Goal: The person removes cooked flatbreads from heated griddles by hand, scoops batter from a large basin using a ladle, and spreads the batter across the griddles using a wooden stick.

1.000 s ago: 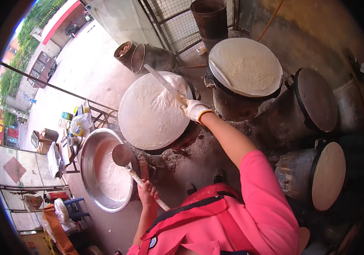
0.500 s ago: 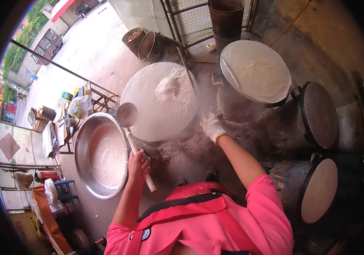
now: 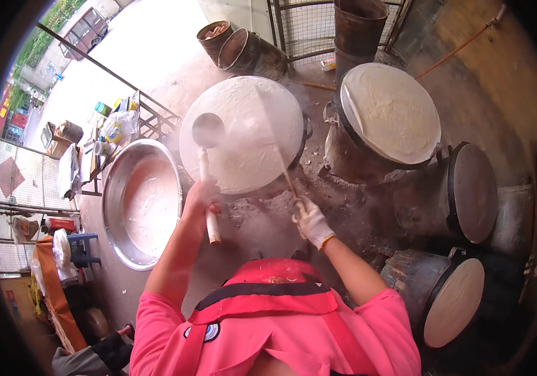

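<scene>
My left hand [image 3: 201, 195] is closed round the pale handle of a ladle [image 3: 208, 130], whose round dark bowl hangs over the near left part of a large round griddle [image 3: 243, 166]. Pale batter covers the griddle, and steam blurs its surface. My right hand [image 3: 312, 224], in a white glove, grips the near end of a long thin wooden spreader [image 3: 273, 130]. Its blurred blade reaches across the right half of the griddle. Left of the griddle stands a wide metal basin [image 3: 109, 216] holding pinkish-white batter.
A second griddle [image 3: 394, 116] with a pale sheet on it stands at the right. Nearer me are a dark griddle [image 3: 474, 193] and another pale-topped one [image 3: 454, 304]. Metal buckets [image 3: 253, 55] stand at the back. A cluttered table [image 3: 118, 128] is at far left, near a blue stool [image 3: 83, 249].
My right hand has taken hold of the wooden spreader that leaned at the griddle's far edge. The batter heap now lies flatter. The ladle has moved over the griddle.
</scene>
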Motion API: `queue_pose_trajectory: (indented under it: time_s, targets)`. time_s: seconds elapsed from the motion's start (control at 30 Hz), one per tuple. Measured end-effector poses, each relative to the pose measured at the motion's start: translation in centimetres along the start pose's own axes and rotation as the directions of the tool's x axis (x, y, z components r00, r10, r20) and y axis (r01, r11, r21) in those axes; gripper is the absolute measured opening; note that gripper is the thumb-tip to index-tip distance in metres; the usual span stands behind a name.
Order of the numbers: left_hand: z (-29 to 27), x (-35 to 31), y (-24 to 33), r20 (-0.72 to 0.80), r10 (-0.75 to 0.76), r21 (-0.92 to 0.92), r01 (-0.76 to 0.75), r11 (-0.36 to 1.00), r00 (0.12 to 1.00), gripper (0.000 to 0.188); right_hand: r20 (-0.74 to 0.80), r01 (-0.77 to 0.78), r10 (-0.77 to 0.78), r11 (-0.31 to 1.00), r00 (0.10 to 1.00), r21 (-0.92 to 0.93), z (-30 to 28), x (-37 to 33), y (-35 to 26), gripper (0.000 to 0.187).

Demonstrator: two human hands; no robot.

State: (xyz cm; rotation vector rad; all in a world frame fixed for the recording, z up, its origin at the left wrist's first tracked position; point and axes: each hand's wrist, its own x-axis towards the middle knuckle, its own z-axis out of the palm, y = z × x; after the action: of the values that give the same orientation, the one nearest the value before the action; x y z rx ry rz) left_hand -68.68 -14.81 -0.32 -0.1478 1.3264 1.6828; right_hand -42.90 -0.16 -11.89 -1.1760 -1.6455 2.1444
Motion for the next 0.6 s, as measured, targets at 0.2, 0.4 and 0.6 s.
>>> queue_pose_trajectory:
  time_s: [0.2,0.4,0.6]
  targets:
    - [-0.5,0.3,-2.7,0.701,-0.173,-0.582,0.694,0.424,0.692,0.012,0.299,-0.316,0.283,0.946,0.911,0.066,5.0,-0.6,-4.6,0.046]
    - [-0.2,-7.5,-1.2,0.636,0.207,-0.716,0.469,0.516,0.743,0.027,0.124,0.618,-0.619,0.705,0.776,-0.349,3.0,0.4,-6.4,0.047]
    - [-1.7,-9.5,-0.5,0.675,0.137,-0.705,0.579,0.409,0.725,0.025,0.104,0.089,-0.039,0.844,0.994,-0.529,3.2,3.5,-5.4,0.054]
